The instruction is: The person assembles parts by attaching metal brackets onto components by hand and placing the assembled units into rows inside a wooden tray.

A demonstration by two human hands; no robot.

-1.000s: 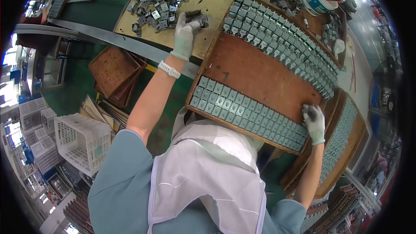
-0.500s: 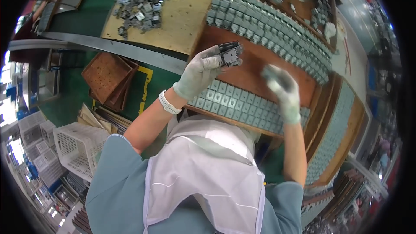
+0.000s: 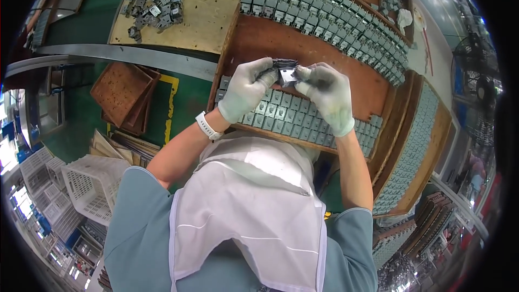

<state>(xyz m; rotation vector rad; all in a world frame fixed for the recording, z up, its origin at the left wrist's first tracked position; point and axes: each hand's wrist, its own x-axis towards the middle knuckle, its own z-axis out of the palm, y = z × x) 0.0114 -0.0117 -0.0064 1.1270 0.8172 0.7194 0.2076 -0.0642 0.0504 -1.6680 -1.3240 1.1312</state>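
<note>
Both hands wore pale gloves and met over the wooden tray (image 3: 259,43), close together above its bare brown middle and near strip. The left hand (image 3: 246,89) was mostly closed, thumb and bent fingers pinching the metal parts (image 3: 287,75) by their left side. The right hand (image 3: 327,94) came in from the other side, fingers curled, thumb and fingertips closed on the right end. The metal parts sat between the two sets of fingertips, raised off the tray — a dark edge on top, a bright plate below. Could not tell how many pieces were in the grip; gloves covered some of it.

Near rows of grey blocks (image 3: 286,113) filled the tray's close side, partly behind the hands; far rows of grey blocks (image 3: 319,16) ran along the opposite side. Beyond the left hand, a loose pile of metal pieces (image 3: 157,5) lay on a yellowish board (image 3: 203,19). To the right, a second tray (image 3: 437,154) held more small grey blocks. Left side, on the green floor: stacked brown trays (image 3: 121,92), white crate (image 3: 89,184) nearer the person. White wristband (image 3: 207,126) on the left wrist; pale apron (image 3: 248,205) below — lap area.
</note>
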